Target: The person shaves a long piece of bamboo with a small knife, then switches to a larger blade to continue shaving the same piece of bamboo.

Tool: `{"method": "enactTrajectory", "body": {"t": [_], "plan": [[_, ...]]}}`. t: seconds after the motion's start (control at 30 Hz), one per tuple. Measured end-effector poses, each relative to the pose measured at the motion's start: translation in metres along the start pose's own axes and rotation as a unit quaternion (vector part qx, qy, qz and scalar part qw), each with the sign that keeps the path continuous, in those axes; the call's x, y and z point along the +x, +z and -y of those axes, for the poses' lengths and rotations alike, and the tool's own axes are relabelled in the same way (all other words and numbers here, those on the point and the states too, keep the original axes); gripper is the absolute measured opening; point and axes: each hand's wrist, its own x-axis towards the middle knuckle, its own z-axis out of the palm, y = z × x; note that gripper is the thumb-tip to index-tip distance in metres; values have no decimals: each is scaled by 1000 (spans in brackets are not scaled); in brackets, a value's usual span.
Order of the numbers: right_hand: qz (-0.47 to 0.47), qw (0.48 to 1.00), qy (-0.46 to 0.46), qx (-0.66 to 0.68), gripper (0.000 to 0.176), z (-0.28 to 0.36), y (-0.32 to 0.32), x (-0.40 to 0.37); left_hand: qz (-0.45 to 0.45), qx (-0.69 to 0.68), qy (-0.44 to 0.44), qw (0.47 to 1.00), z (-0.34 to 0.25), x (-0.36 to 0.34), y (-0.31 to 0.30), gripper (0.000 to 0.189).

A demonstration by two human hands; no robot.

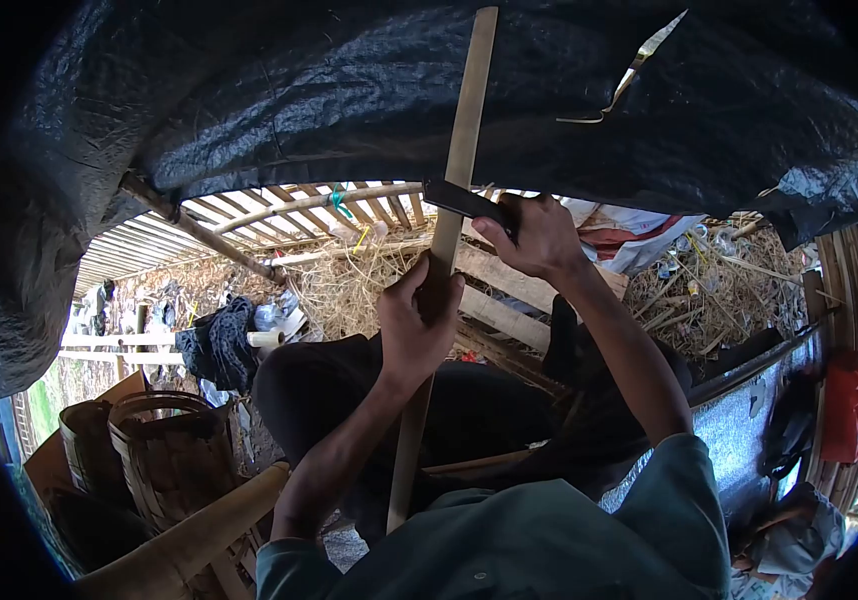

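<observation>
A long flat bamboo strip (466,120) runs upright through the middle of the head view, from my lap to above both hands. My left hand (417,330) is closed around it at mid-length, thumb up along the strip. Above and to the right, my right hand (537,238) grips a knife (459,198), its handle mostly hidden by my fingers. The dark, broad blade lies crosswise over the strip, apparently touching it. The strip's lower end reaches my shirt between my legs.
Black plastic sheeting (319,110) hangs across the top, with a thin pale sliver (637,68) on it. Straw (349,285) and boards lie beyond my knees. Brown curved containers (174,445) and a thick bamboo pole (194,530) are at lower left. A red bag (853,405) is at right.
</observation>
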Motion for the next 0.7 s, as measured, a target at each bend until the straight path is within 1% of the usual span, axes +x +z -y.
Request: {"method": "enactTrajectory", "body": {"t": [0.03, 0.1, 0.13, 0.17, 0.2, 0.23, 0.3, 0.33, 0.43, 0.47, 0.53, 0.63, 0.7], "plan": [[4, 1000, 5, 4, 50, 0, -1, 0, -2, 11, 5, 1000, 0, 1, 0, 8], [60, 998, -6, 17, 51, 1, 2, -11, -5, 35, 13, 999, 2, 3, -2, 7], [46, 997, -56, 19, 54, 12, -1, -18, -12, 34, 40, 999, 3, 4, -1, 5], [114, 992, -53, 24, 55, 21, -10, -23, -19, 33, 66, 997, 4, 4, -1, 3], [92, 992, -79, 26, 58, 24, -5, -29, -26, 32, 90, 995, 5, 4, 0, 3], [71, 992, -105, 29, 61, 23, 2, -32, -18, 55, 114, 992, 10, 3, -1, 6], [66, 990, -113, 55, 61, 18, 11, -34, 1, 101, 156, 983, 19, 1, -2, 14], [62, 989, -116, 69, 61, 18, 14, -35, 25, 79, 139, 987, 17, 2, -2, 17], [54, 988, -131, 60, 62, 18, 12, -32, 22, 103, 133, 986, 31, 1, -1, 17], [63, 989, -126, 50, 62, 21, 9, -31, -1, 160, 206, 965, 37, 1, -1, 17], [81, 990, -114, 32, 63, 25, 2, -28, -44, 268, 348, 897, 45, 2, 0, 17], [106, 987, -102, 61, 58, 23, 5, -26, -23, 372, 413, 831, 45, -1, -5, 18], [62, 990, -124, 26, 64, 23, 9, -24, -12, 300, 333, 894, 31, 1, -4, 15]]}}
